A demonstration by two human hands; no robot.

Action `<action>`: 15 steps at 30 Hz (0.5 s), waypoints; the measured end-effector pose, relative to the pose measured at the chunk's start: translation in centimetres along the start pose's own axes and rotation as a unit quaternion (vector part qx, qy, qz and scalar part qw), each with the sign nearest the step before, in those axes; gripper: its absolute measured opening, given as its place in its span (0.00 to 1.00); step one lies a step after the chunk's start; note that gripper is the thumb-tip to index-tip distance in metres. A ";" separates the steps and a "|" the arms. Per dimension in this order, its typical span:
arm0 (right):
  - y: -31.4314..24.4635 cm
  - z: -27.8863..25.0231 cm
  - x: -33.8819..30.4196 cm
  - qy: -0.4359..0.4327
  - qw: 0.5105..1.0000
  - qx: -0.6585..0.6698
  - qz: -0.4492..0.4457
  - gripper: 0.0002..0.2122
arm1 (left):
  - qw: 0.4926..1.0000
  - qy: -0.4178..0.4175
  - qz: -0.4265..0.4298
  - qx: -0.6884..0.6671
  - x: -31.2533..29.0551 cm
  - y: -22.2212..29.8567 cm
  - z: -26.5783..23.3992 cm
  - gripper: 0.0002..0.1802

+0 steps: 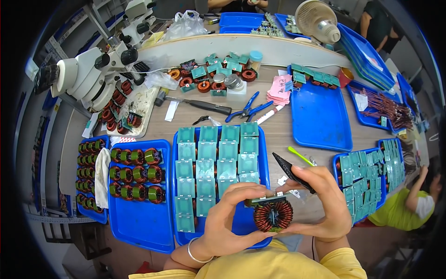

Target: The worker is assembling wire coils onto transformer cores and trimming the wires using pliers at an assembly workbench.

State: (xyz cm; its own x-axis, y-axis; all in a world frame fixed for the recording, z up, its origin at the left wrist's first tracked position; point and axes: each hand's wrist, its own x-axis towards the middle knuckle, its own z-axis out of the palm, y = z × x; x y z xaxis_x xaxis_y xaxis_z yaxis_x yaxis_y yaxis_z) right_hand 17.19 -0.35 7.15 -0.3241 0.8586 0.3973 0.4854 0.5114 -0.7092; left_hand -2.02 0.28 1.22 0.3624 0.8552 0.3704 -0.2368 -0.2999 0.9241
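Note:
Between my two hands, above the front of the bench, is a toroidal coil (273, 216) with dark copper-red windings and a green base plate along its top edge. My left hand (224, 224), with a bangle on the wrist, grips its left side with thumb and fingers. My right hand (329, 204) has its thumb under the coil's right side. Its index finger and thumb side also keep a black pointed tool (291, 173), whose exact kind I cannot make out. Just behind and left of the coil lies a blue tray (265, 156) with rows of green-plated coils.
Left are blue trays (139, 228) of coils and a microscope (83, 79). Farther back lie a hammer (204, 105), blue-handled pliers (246, 110), a marker (269, 114) and loose coils (203, 86). A large blue tray (320, 123) sits right; another person (404, 204) is at far right.

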 end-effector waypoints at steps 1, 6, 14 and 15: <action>0.0 0.0 0.0 0.000 1.000 0.000 0.000 0.40 | 1.000 0.000 0.000 0.000 0.0 0.0 0.0 0.35; 0.0 0.2 -0.4 0.027 0.999 0.020 -0.004 0.41 | 0.999 -0.015 0.006 -0.052 0.2 0.2 0.0 0.37; -0.2 0.1 -0.9 0.044 0.999 0.012 -0.023 0.41 | 0.998 0.012 -0.017 -0.054 0.0 0.3 0.4 0.36; -0.2 0.1 -0.9 0.042 0.999 0.008 -0.021 0.41 | 0.998 0.013 -0.021 -0.057 0.0 0.4 0.5 0.36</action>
State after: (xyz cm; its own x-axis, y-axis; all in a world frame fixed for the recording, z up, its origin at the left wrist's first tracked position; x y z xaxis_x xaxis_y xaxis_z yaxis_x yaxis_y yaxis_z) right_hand 17.33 -1.29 6.91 -0.2740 0.8364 0.4747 0.4591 0.5475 -0.6996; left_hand -1.68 -0.01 1.60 0.3512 0.8769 0.3283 -0.3245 -0.2149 0.9212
